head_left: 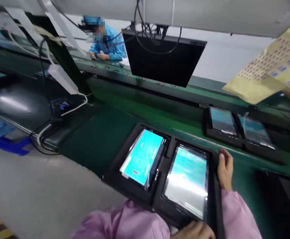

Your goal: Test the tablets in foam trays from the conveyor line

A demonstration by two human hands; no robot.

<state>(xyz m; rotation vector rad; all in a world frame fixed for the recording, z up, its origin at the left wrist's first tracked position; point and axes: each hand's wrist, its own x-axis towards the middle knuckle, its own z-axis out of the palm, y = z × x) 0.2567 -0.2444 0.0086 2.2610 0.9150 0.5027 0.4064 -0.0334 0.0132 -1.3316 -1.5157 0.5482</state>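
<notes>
A black foam tray sits tilted at the front of the green bench, with two tablets side by side in its recesses. The left tablet shows a bright turquoise screen and lies slightly askew in its slot. Glare whitens the lower half of the right tablet. At the tray's near right corner, my left hand has its fingers curled over the edge, partly cut off by the frame. My right hand is wrapped round the tray's right side. Both arms wear pink sleeves.
Behind, a second black tray with two tablets rests on a green conveyor. A monitor hangs above. A white power strip and cables are at left. A person in blue works across the line; yellow sheet hangs right.
</notes>
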